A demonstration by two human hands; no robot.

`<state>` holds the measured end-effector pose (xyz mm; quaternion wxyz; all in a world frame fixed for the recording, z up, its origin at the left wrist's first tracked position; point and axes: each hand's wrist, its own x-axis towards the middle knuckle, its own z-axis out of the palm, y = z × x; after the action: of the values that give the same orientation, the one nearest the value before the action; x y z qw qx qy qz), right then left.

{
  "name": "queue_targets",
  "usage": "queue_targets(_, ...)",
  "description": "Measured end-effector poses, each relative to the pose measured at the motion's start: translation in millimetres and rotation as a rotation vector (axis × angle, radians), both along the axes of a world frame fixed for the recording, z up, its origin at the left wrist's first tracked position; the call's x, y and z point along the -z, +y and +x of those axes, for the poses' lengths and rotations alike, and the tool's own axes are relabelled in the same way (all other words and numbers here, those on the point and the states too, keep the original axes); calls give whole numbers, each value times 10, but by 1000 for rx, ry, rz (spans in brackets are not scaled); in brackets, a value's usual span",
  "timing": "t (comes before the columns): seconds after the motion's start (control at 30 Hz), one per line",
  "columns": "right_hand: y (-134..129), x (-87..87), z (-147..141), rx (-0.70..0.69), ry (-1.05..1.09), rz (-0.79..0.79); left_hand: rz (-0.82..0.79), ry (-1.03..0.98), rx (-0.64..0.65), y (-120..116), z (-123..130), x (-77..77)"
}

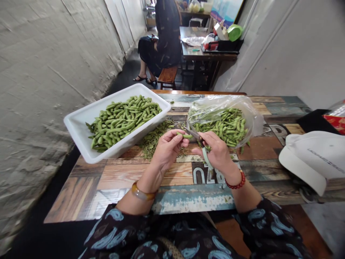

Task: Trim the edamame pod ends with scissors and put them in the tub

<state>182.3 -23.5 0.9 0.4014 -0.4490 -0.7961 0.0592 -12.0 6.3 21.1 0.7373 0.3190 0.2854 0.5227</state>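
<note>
My left hand [168, 148] pinches a green bean pod [185, 136] between thumb and fingers over the middle of the table. Wrapped in my right hand [217, 149] are scissors [207, 158] with a pale green handle, their dark blades at the pod. A white tray [78, 124] to the left holds a heap of green pods [122, 120]. Behind my right hand lies a clear plastic bag [253, 117] with more pods [231, 124] in it. Small green trimmings [153, 139] are piled between the tray and my left hand.
The patterned wooden table [118, 176] spans the view. A white cap [315, 158] lies at its right side, near a black and red item [334, 120]. Beyond, a person in dark clothes [168, 36] sits on a wooden stool [167, 75] beside another table [210, 56].
</note>
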Motion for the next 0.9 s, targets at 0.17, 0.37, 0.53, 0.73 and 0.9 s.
queue_targets(0.17, 11, -20, -7, -16, -20, 65, -13, -35, -6, -4, 7, -15)
queue_targets(0.37, -28, -66, -42, -26, -45, 34, 11, -17, 11, -10, 15, 10)
queue_targets(0.53, -25, -61, -32, -36, -36, 53, 28, 4, 9, -9, 15, 28)
queue_targets(0.73, -21, -59, -35, -11, -57, 61, 27, -2, -17, -11, 15, -5)
queue_targets(0.9, -28, -71, -43, -6, -74, 69, -16, -21, -18, -6, 14, -6)
